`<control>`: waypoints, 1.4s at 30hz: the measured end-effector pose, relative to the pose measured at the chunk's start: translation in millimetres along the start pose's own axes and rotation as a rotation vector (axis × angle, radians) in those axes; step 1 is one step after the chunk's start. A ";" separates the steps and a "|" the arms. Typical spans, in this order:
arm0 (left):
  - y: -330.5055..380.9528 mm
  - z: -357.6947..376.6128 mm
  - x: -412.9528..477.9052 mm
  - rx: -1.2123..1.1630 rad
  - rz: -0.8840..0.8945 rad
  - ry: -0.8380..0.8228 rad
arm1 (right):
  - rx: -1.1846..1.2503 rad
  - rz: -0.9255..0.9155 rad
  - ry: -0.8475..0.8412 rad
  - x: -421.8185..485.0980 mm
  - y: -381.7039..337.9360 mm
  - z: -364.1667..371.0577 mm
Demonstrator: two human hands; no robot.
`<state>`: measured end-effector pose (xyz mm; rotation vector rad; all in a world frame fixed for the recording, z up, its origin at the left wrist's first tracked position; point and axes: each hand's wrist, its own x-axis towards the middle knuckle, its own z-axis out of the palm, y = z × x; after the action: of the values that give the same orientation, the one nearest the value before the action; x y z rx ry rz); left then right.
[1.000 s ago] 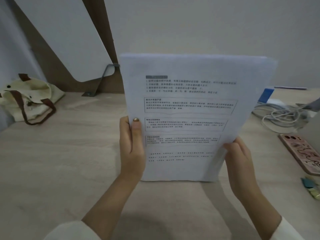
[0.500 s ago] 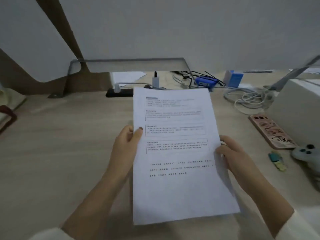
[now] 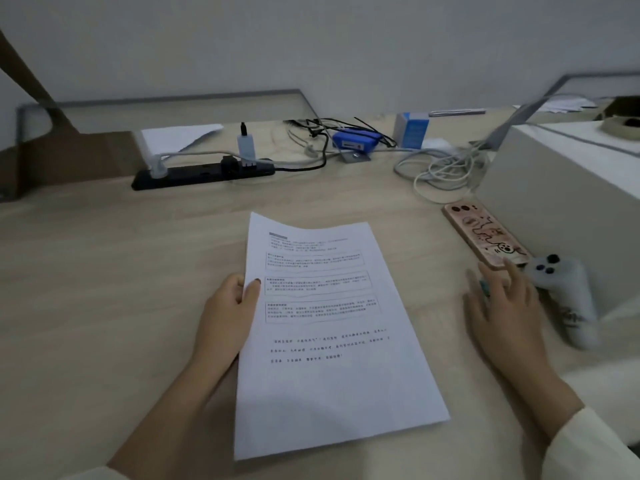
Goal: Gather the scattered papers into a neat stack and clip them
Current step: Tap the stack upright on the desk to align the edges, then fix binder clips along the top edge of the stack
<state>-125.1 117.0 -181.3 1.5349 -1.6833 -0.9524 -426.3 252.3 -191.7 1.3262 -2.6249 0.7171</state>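
Observation:
A stack of white printed papers (image 3: 332, 341) lies low over the wooden desk (image 3: 104, 289) in front of me. My left hand (image 3: 228, 313) holds its left edge, thumb on top and fingers underneath. My right hand (image 3: 502, 306) is off the paper, out to the right with fingers spread, hovering over small teal and yellow clips (image 3: 485, 287) that it mostly hides.
A phone in a pink case (image 3: 485, 233) lies face down at the right beside a white controller (image 3: 564, 292) and a large white box (image 3: 571, 188). At the back lie a black power strip (image 3: 204, 174), tangled cables (image 3: 440, 171) and a blue box (image 3: 412, 129).
The stack went from upright to nearly flat on the desk. My right hand let go of its right edge and moved right toward the clips. My view shifted right.

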 end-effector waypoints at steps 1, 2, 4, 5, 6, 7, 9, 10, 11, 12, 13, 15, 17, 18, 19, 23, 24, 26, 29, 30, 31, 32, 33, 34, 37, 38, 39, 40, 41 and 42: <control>-1.0 0.0 0.2 0.004 0.002 -0.002 | -0.006 0.011 -0.057 2.7 1.7 2.9; -2.5 -0.4 0.4 0.002 0.001 -0.005 | -0.004 0.005 -0.100 4.9 2.0 5.9; -5.3 -3.5 0.6 -0.004 -0.003 -0.010 | 0.005 -0.023 -0.139 7.4 -0.7 12.3; -6.6 -5.6 0.6 -0.004 -0.004 -0.007 | 0.010 -0.035 -0.150 8.0 -3.6 15.6; -8.3 -7.9 0.7 0.001 -0.005 0.001 | 0.013 -0.055 -0.156 8.1 -7.8 18.4; -10.0 -10.4 1.0 0.008 -0.007 0.012 | 0.023 -0.081 -0.161 8.0 -12.8 22.4; -13.6 -16.8 1.0 0.022 -0.017 0.035 | 0.042 -0.145 -0.187 8.0 -29.8 28.5; -16.4 -20.3 1.5 0.033 -0.022 0.046 | 0.046 -0.184 -0.202 8.6 -39.7 32.0; -19.2 -24.3 1.9 0.058 -0.024 0.060 | 0.054 -0.229 -0.214 9.5 -50.3 36.1; -22.3 -28.6 2.2 0.101 -0.026 0.078 | 0.065 -0.274 -0.222 10.7 -61.8 40.8; -25.7 -33.1 2.5 0.151 -0.029 0.098 | 0.075 -0.315 -0.231 12.3 -72.5 46.4; -31.8 -43.1 3.1 0.223 -0.051 0.136 | 0.094 -0.382 -0.243 16.9 -95.0 57.6; -38.5 -53.5 4.0 0.257 -0.059 0.167 | 0.121 -0.418 -0.264 22.2 -117.4 66.4; -43.0 -58.7 4.8 0.265 -0.052 0.182 | 0.133 -0.431 -0.277 24.4 -127.6 70.0; -48.0 -63.8 5.9 0.267 -0.039 0.197 | 0.145 -0.445 -0.287 26.1 -136.8 73.0; -64.7 -81.0 6.9 0.285 0.020 0.245 | 0.162 -0.476 -0.323 26.1 -160.2 79.2; -67.1 -83.7 5.8 0.304 0.026 0.260 | 0.161 -0.478 -0.328 25.4 -162.8 79.3; -70.5 -85.5 2.9 0.353 0.020 0.294 | 0.156 -0.479 -0.326 24.3 -164.2 78.2; -73.5 -82.4 0.2 0.425 0.008 0.338 | 0.167 -0.439 -0.319 24.5 -162.9 76.1; -74.1 -80.7 -0.4 0.444 0.011 0.353 | 0.182 -0.415 -0.318 25.2 -162.4 75.5; -74.5 -79.6 -0.9 0.453 0.014 0.368 | 0.199 -0.392 -0.318 25.8 -162.0 74.6; -74.6 -78.9 -1.1 0.452 0.018 0.379 | 0.215 -0.374 -0.313 26.9 -161.9 74.0; -74.3 -78.5 -1.3 0.446 0.020 0.387 | 0.234 -0.360 -0.309 28.3 -161.4 73.2; -74.2 -78.5 -1.9 0.439 0.021 0.391 | 0.266 -0.346 -0.305 29.6 -161.0 71.8; -74.4 -78.3 -3.0 0.447 0.031 0.390 | 0.517 -0.234 -0.287 34.4 -160.9 63.7; -74.4 -78.3 -3.2 0.451 0.033 0.390 | 0.623 -0.165 -0.268 36.2 -161.8 59.5; -74.2 -78.7 -3.2 0.454 0.034 0.390 | 0.718 -0.083 -0.251 38.6 -162.7 55.4; -74.1 -78.9 -3.2 0.456 0.035 0.390 | 0.815 0.005 -0.249 41.6 -163.6 51.5; -73.8 -79.2 -3.3 0.457 0.037 0.388 | 0.935 0.094 -0.267 45.0 -163.9 47.8; -73.1 -79.4 -3.5 0.457 0.036 0.385 | 1.080 0.173 -0.302 48.4 -163.7 44.2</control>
<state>-19.5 110.6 -202.8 1.8275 -1.7017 -0.2271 -322.6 113.9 -157.0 1.4444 -2.6114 2.3372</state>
